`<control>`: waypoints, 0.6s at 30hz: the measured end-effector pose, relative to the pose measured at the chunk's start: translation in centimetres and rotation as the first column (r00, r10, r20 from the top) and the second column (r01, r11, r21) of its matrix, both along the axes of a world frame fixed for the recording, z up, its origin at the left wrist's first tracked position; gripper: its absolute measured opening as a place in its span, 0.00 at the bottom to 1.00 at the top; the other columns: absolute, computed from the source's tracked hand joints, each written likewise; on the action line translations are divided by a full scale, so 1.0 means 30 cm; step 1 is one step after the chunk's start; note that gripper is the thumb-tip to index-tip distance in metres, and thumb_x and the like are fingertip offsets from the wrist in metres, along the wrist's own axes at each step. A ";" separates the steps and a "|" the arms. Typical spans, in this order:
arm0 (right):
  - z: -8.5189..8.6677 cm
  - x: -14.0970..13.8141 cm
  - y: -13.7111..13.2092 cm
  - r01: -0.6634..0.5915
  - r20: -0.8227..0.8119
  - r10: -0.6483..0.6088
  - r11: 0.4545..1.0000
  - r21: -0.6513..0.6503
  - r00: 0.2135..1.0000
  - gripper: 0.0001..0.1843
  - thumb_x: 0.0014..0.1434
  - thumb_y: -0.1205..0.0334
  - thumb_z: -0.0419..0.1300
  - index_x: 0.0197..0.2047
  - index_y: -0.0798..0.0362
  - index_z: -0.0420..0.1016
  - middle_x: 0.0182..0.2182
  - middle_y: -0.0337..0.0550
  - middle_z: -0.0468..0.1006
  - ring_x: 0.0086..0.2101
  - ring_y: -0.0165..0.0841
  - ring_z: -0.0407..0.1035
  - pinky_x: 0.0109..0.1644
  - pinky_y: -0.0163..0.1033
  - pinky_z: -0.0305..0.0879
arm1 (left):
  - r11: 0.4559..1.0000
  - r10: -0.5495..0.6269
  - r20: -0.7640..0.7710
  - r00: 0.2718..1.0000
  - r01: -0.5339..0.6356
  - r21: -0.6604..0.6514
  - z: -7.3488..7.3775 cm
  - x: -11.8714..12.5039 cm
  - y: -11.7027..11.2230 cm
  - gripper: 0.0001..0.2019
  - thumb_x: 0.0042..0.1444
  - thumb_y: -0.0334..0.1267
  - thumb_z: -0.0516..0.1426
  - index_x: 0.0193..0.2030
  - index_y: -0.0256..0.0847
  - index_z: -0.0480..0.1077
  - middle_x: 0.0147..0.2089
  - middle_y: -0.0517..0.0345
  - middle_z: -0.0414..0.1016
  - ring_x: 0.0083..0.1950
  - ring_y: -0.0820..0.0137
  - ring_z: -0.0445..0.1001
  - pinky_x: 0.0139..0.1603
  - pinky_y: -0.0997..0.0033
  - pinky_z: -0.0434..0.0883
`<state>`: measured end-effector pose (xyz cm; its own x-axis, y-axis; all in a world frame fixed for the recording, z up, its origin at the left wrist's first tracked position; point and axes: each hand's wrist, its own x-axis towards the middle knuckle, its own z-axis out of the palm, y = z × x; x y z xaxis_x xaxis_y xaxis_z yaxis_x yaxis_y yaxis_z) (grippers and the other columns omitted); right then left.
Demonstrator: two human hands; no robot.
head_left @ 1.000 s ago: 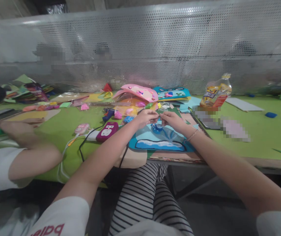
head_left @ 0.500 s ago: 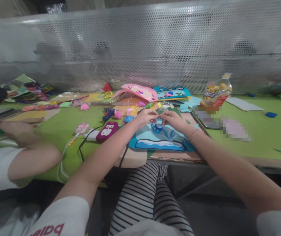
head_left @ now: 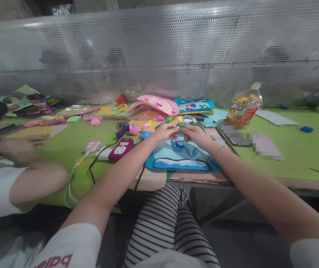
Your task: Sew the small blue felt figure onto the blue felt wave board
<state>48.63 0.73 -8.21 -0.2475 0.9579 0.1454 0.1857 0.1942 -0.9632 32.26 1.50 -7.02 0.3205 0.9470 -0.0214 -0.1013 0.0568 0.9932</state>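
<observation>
My left hand (head_left: pixel 167 132) and my right hand (head_left: pixel 194 134) meet over a blue foam picture (head_left: pixel 182 158) lying at the table's near edge. Both hands have their fingers pinched together around a small piece between them, too small to name. Just below the fingertips a small dark blue round piece (head_left: pixel 178 144) rests on the picture. A blue glue gun (head_left: pixel 122 129) lies to the left of my left hand, its black cord running off the table edge.
A magenta power strip (head_left: pixel 119 149) and a pink one (head_left: pixel 92 146) lie to the left. Pink and blue foam crafts (head_left: pixel 159 104) pile up behind. A snack bag (head_left: pixel 245 105) stands at the right. Another person's arm (head_left: pixel 28 163) rests on the green table (head_left: pixel 296 149) at left. Perforated metal screen behind.
My hands stay pinched together in nearly the same spot. The other person's hand at the left has shifted slightly.
</observation>
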 end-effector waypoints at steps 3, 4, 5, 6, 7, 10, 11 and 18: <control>0.002 0.000 0.000 0.008 -0.007 -0.008 1.000 0.001 1.000 0.19 0.54 0.52 0.62 0.20 0.55 0.65 0.14 0.36 0.70 0.18 0.24 0.64 0.24 0.29 0.63 | 1.000 -0.018 0.010 1.000 0.018 0.004 -0.012 -0.005 0.015 0.05 0.51 0.27 0.60 0.31 0.32 0.67 0.28 0.58 0.72 0.26 0.79 0.73 0.37 0.73 0.71; 0.003 0.001 0.001 0.011 -0.007 -0.011 1.000 0.000 1.000 0.18 0.54 0.54 0.62 0.20 0.55 0.65 0.14 0.36 0.70 0.18 0.23 0.64 0.25 0.29 0.62 | 1.000 -0.027 0.008 1.000 0.027 0.010 -0.016 -0.007 0.019 0.05 0.50 0.26 0.61 0.32 0.32 0.67 0.27 0.58 0.73 0.27 0.79 0.73 0.38 0.73 0.71; 0.003 0.001 0.001 0.016 -0.007 -0.016 1.000 -0.001 1.000 0.17 0.54 0.54 0.62 0.20 0.55 0.65 0.14 0.36 0.70 0.18 0.23 0.64 0.25 0.29 0.62 | 0.999 -0.034 0.006 0.999 0.034 0.015 -0.020 -0.009 0.023 0.06 0.49 0.25 0.61 0.32 0.32 0.67 0.27 0.58 0.73 0.27 0.79 0.73 0.38 0.73 0.71; 0.004 0.002 0.001 0.022 -0.008 -0.022 1.000 -0.002 1.000 0.17 0.54 0.55 0.62 0.20 0.55 0.65 0.14 0.36 0.70 0.18 0.23 0.64 0.25 0.29 0.62 | 0.999 -0.039 0.005 0.999 0.039 0.020 -0.023 -0.011 0.026 0.07 0.49 0.24 0.61 0.33 0.32 0.67 0.27 0.58 0.73 0.28 0.78 0.74 0.39 0.73 0.71; 0.004 0.002 0.002 0.023 -0.012 -0.023 1.000 -0.006 1.000 0.17 0.54 0.55 0.62 0.20 0.55 0.65 0.15 0.36 0.70 0.18 0.23 0.64 0.25 0.29 0.63 | 0.999 -0.042 0.007 0.999 0.041 0.023 -0.025 -0.012 0.028 0.07 0.49 0.23 0.61 0.33 0.32 0.67 0.27 0.58 0.73 0.28 0.78 0.74 0.40 0.72 0.71; 0.001 0.001 0.001 -0.001 -0.028 0.001 1.000 -0.026 1.000 0.16 0.55 0.55 0.61 0.21 0.55 0.65 0.15 0.36 0.69 0.19 0.24 0.64 0.27 0.30 0.63 | 0.999 -0.037 0.016 0.999 0.036 0.033 -0.027 -0.014 0.028 0.07 0.48 0.23 0.61 0.32 0.31 0.67 0.28 0.58 0.73 0.29 0.78 0.74 0.43 0.69 0.71; -0.001 0.001 0.001 -0.013 -0.026 0.012 0.999 -0.030 1.000 0.16 0.55 0.55 0.61 0.22 0.55 0.66 0.15 0.36 0.69 0.19 0.24 0.64 0.26 0.30 0.63 | 0.999 -0.038 0.017 0.999 0.037 0.034 -0.028 -0.014 0.028 0.08 0.47 0.23 0.62 0.32 0.31 0.67 0.29 0.58 0.73 0.29 0.77 0.74 0.43 0.68 0.71; -0.010 -0.003 0.002 -0.017 0.077 0.015 1.000 0.016 0.997 0.11 0.55 0.60 0.60 0.24 0.55 0.68 0.16 0.36 0.70 0.20 0.25 0.65 0.27 0.31 0.63 | 0.998 -0.055 0.014 0.998 0.054 0.043 -0.036 -0.012 0.031 0.08 0.47 0.23 0.62 0.32 0.31 0.67 0.28 0.58 0.73 0.29 0.76 0.74 0.41 0.69 0.71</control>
